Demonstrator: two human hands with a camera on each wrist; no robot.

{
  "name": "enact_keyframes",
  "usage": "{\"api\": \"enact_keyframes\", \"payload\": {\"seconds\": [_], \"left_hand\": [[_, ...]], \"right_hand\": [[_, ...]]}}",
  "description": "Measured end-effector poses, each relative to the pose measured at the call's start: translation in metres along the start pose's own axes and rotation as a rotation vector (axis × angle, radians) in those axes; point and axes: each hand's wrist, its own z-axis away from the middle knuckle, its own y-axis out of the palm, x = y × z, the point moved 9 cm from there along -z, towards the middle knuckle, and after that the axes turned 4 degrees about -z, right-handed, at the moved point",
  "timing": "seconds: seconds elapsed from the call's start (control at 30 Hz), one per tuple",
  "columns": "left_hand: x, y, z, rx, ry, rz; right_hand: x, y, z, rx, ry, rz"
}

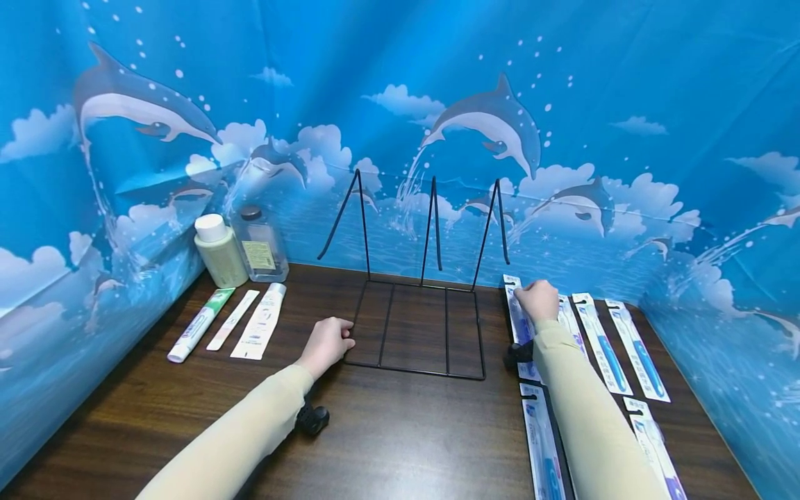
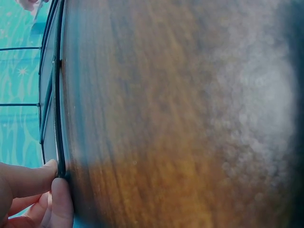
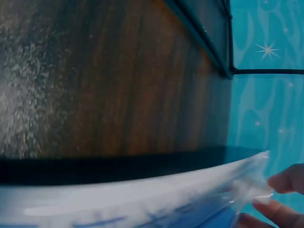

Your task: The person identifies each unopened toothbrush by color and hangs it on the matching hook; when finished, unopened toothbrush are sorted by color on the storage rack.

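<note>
Nearest along the right side of the counter (image 1: 412, 437), a near toothbrush pack (image 1: 539, 434) and a side toothbrush pack (image 1: 650, 434) lie flat, partly hidden by the right sleeve (image 1: 581, 403). Their slotted ends point away from the person, probably so that the slot end can be reached first.

Next, the wire rack (image 1: 446, 333) rests with its base flat on the counter, between the hands. The left grip (image 1: 325, 345) pinches its left side near the front corner, thumb and finger on the rod; this most likely steadies the light frame. The rack's three bent wires rise from the rear bar, leaving the base open to the front.

Right of the rack, the right grip (image 1: 539, 300) pinches the far end of the held toothbrush pack (image 1: 520, 326), apparently by its plastic edge, which avoids covering the brush. Whether this pack is lifted cannot be told. Other toothbrush packs (image 1: 601, 344) lie roughly parallel beside it, within easy reach.

At far left, a toothpaste tube (image 1: 198, 326), a narrow packet (image 1: 233, 319) and a white flat tube (image 1: 260, 323) lie apart from the hands. Behind them, a green bottle (image 1: 220, 251) and a clear bottle (image 1: 261, 246) stand upright near the dolphin backdrop (image 1: 400, 42), presumably to leave working room.
</note>
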Motion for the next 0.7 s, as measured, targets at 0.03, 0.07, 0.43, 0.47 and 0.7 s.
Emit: {"api": "enact_keyframes", "payload": {"seconds": [0.03,0.07,0.43,0.47,0.7], "left_hand": [[0.000,0.000,0.000,0.000,0.001,-0.002],[0.000,0.000,0.000,0.000,0.003,-0.003],[-0.001,-0.001,0.000,0.008,0.013,0.014],[-0.001,-0.001,0.000,0.010,0.015,0.015],[-0.002,-0.002,0.001,0.032,0.009,0.017]], "right_hand": [[0.001,-0.003,0.001,-0.016,0.003,-0.027],[0.002,-0.006,0.002,-0.028,0.010,-0.057],[0.030,-0.039,0.009,-0.015,0.016,-0.236],[0.033,-0.043,0.010,-0.013,0.008,-0.239],[0.051,-0.068,0.022,-0.041,-0.054,-0.270]]}}
